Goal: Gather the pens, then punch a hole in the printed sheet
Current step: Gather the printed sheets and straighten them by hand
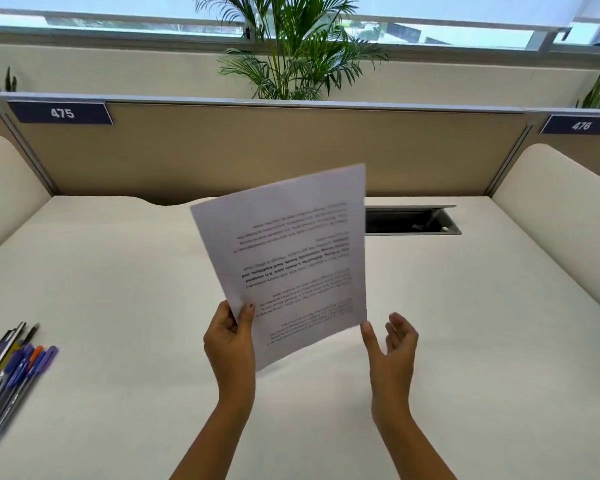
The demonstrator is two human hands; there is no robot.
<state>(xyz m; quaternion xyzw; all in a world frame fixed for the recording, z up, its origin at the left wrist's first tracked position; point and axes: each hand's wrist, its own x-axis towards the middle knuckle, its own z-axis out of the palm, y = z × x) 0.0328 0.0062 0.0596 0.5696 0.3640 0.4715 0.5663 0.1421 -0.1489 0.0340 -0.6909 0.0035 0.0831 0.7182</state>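
Observation:
A white printed sheet [291,258] is held up above the middle of the desk, tilted, its text upside down to me. My left hand [231,337] pinches its lower left corner between thumb and fingers. Just right of the sheet's lower right corner, my right hand [392,344] hovers with fingers spread and holds nothing. Several pens [11,368] with blue, orange and black caps lie bunched together at the desk's left edge. No hole punch is in view.
The white desk [118,289] is walled by a tan partition [257,150] behind and rounded side panels. An open cable hatch [409,221] sits at the back right. A palm plant [291,46] stands beyond the partition.

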